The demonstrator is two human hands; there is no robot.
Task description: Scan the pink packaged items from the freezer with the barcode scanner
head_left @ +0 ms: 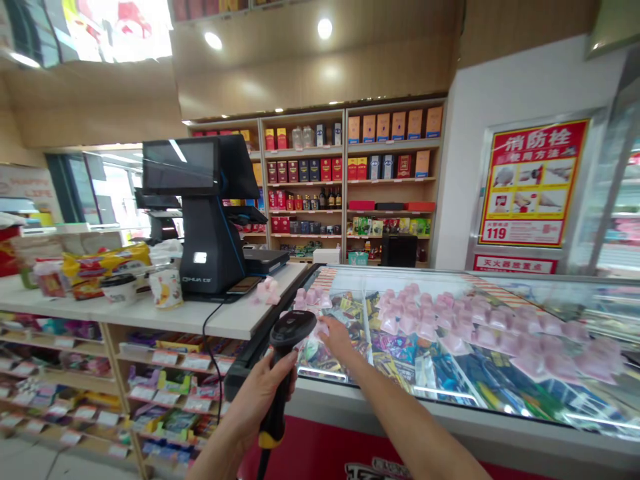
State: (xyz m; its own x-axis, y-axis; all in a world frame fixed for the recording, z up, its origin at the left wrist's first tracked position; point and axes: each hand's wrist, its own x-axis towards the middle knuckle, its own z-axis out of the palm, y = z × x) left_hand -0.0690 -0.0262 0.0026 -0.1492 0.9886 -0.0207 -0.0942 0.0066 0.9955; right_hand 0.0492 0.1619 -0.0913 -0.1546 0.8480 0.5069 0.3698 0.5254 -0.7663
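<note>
My left hand (273, 377) is wrapped round the handle of a black barcode scanner (293, 327), whose head points up and away from me. The scanner's yellow-trimmed butt and cable hang below the hand. Just beyond it, my right hand (337, 339) reaches over the left end of a glass-topped freezer (350, 383), its fingers closed on a small pale pink cup-like item partly hidden behind the scanner. Rows of similar pink items (480, 320) stand on the glass to the right. A few more pink items (267, 291) sit on the counter corner.
A white counter (220, 323) at left carries a black cash register (210, 227), drink cups (167, 287) and snack bags (105, 260). Shelves of small goods (170, 393) stand beneath it. Boxes and bottles fill the wall shelves (305, 170). A cable (205, 333) hangs off the counter.
</note>
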